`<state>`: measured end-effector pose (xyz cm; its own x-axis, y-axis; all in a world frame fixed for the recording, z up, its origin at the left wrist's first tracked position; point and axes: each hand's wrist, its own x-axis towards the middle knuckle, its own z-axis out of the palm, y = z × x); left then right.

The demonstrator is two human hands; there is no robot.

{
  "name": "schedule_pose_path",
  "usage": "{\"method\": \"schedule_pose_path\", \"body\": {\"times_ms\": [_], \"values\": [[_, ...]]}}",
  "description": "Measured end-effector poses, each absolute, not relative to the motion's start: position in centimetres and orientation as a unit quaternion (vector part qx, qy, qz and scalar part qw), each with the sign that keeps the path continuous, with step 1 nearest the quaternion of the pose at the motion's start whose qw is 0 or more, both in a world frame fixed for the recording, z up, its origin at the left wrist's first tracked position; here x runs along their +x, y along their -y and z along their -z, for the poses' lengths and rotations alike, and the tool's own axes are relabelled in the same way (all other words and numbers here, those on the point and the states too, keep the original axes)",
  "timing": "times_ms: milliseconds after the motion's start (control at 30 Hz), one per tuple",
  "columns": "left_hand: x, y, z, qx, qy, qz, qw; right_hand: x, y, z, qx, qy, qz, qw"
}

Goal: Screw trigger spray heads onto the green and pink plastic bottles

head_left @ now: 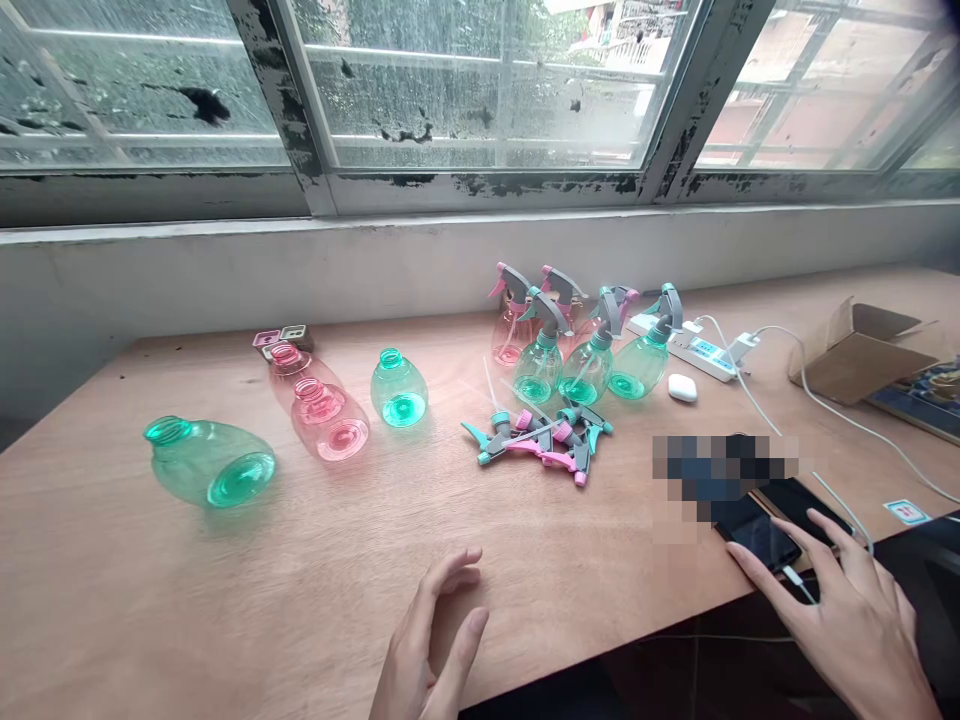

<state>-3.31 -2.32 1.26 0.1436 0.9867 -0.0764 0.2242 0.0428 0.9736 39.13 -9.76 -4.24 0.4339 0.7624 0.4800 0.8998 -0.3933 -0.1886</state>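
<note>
My left hand is at the table's front edge, fingers slightly bent and thumb apart, with nothing in it. My right hand spreads its fingers over a dark phone with a white cable plugged in; whether the fingertips touch it I cannot tell. A second dark phone lies beside it. Loose pink, teal and grey spray heads form a pile mid-table. Left of them are a green bottle without a head, two pink bottles and a tilted green bottle.
Green spray bottles with heads fitted stand before pink ones near the wall. A white power strip, white earbud case, cables and an open cardboard box occupy the right. Small boxes sit behind the pink bottles.
</note>
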Motion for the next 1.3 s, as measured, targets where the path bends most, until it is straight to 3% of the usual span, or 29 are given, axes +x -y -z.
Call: {"method": "schedule_pose_path", "body": {"times_ms": [433,633,1000,1300], "values": [[-3.4,2.3,-1.3,0.578,-0.528,-0.384,0.490,40.0,9.7,4.7,-0.819,0.510,0.157,0.211],[-3.3,2.1,-1.6,0.582,-0.532,-0.373,0.489,41.5,7.4,3.0,-0.792,0.570,0.156,0.155],[-3.5,2.1,-1.7,0.602,-0.521,-0.349,0.494,44.1,0.2,0.7,-0.770,0.634,0.026,0.073],[-3.3,2.1,-1.2,0.610,-0.537,-0.343,0.471,42.1,-0.9,0.0,-0.738,0.671,-0.007,0.071]]}}
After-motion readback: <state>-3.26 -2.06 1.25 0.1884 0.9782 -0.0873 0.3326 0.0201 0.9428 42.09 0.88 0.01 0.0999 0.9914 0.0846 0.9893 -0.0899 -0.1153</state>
